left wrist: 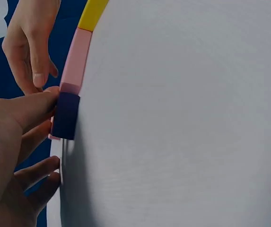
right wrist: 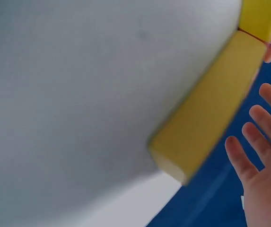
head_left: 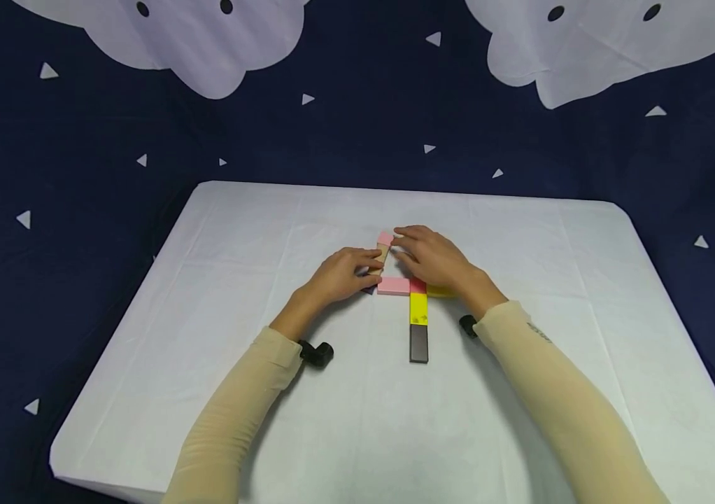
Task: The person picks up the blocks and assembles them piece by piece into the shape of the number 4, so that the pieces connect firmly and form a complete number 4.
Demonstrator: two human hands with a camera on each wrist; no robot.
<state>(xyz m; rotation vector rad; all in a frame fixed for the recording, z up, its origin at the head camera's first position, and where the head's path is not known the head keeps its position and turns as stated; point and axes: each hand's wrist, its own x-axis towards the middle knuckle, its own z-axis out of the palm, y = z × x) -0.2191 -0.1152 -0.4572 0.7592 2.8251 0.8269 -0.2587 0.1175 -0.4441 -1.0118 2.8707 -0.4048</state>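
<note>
Rectangular blocks form a branching row. My left hand touches the left side of a wood-coloured block, its fingers fairly straight. Its thumb lies by the joint between a pink block and a navy block. A smaller pink block sits at the far end of the wood-coloured one. Beside that end is my right hand, fingers extended; whether they touch it is unclear. Nearer stand a red block, a yellow block and a dark grey block. Another yellow block lies partly under the right hand.
A white cloth covers the table. Behind it hangs a dark blue curtain with white clouds and triangles. Black wrist cameras, one of them the left wrist camera, sit close above the cloth.
</note>
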